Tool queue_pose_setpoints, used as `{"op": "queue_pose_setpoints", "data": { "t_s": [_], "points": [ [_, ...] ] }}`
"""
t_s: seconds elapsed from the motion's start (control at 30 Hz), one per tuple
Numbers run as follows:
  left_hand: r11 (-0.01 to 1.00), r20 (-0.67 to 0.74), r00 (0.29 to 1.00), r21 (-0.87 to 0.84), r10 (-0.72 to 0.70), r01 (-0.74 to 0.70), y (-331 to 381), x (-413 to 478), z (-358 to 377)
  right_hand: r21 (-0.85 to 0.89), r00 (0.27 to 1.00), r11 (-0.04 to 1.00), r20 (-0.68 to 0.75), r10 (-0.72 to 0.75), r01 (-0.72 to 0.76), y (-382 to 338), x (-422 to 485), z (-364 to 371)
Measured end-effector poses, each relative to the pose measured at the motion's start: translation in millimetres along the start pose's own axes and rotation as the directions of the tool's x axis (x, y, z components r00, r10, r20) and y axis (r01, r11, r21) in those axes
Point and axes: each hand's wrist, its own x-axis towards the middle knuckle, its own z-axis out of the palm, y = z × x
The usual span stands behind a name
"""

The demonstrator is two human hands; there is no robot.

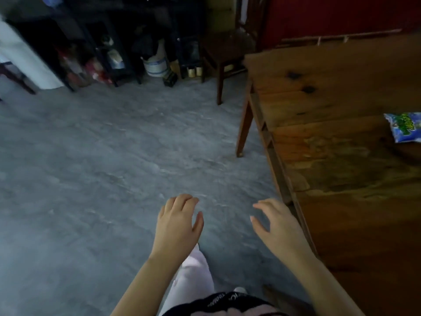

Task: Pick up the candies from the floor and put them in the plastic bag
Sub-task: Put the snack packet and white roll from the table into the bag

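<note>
We stand on a grey mottled floor (102, 156) beside a worn wooden table (330, 99), where a blue plastic bag (403, 127) lies near the right edge of view. Our left hand (176, 224) and right hand (276, 224) hover over the floor, fingers spread loosely and holding nothing. Dark shelves (102, 42) and a wooden chair (225, 51) line the far wall; we cannot make out any candies.

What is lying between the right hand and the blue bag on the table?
In the head view, only bare wooden tabletop lies between the right hand and the blue plastic bag. The table's near edge crosses that stretch; nothing else rests there.
</note>
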Motion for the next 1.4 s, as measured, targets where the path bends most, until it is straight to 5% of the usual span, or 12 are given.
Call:
{"op": "queue_pose_setpoints", "data": {
  "t_s": [0.27, 0.5, 0.73, 1.13, 1.4],
  "points": [
    [0.934, 0.008, 0.942, -0.126, 0.337, -0.333, -1, 155, -25, -0.053, 0.961, 0.989, -0.249, 0.123, -0.14, -47, 95, -33],
    [0.865, 0.125, 0.863, -0.199, 0.489, -0.461, 33, 228, 8, 0.047, 0.821, 0.886, -0.356, 0.447, -0.462, 9, 102, -59],
    [0.761, 0.189, 0.738, -0.215, 0.648, -0.612, 123, 299, 47, 0.125, 0.721, 0.825, -0.427, 0.546, -0.551, 93, 129, -105],
    [0.548, 0.301, 0.463, -0.352, 0.834, -0.759, 302, 349, 128, 0.358, 0.391, 0.641, -0.564, 0.728, -0.679, 204, 103, -163],
    [0.625, 0.353, 0.515, -0.423, 0.781, -0.657, 406, 359, 202, 0.484, 0.18, 0.468, -0.528, 0.83, -0.739, 231, 80, -172]
  ]
}}
